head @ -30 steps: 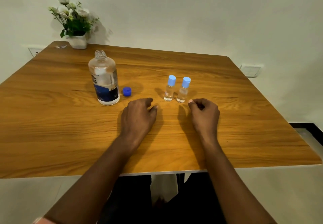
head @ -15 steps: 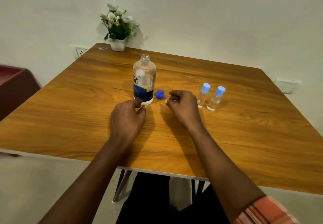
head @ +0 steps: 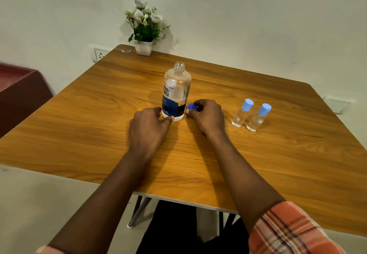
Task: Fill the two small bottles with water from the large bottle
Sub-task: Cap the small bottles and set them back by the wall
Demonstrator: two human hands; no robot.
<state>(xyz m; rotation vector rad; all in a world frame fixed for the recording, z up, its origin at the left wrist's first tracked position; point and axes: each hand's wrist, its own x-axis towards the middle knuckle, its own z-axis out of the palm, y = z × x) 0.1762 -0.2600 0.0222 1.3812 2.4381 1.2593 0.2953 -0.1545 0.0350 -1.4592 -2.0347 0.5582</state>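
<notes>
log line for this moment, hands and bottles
left hand: holds large bottle base | right hand: pinches blue cap | large bottle: upright, uncapped | small bottles: capped, untouched

Plain home room: wooden table (head: 79, 134), potted flowers (head: 145, 29), wall socket (head: 99, 54), bare cream wall (head: 258, 25).

The large bottle (head: 176, 93) has a label (head: 168, 91) with the dark letters "re" above "nu". The sticker (head: 236, 117) on the left small bottle (head: 241, 112) is too small to read.
</notes>
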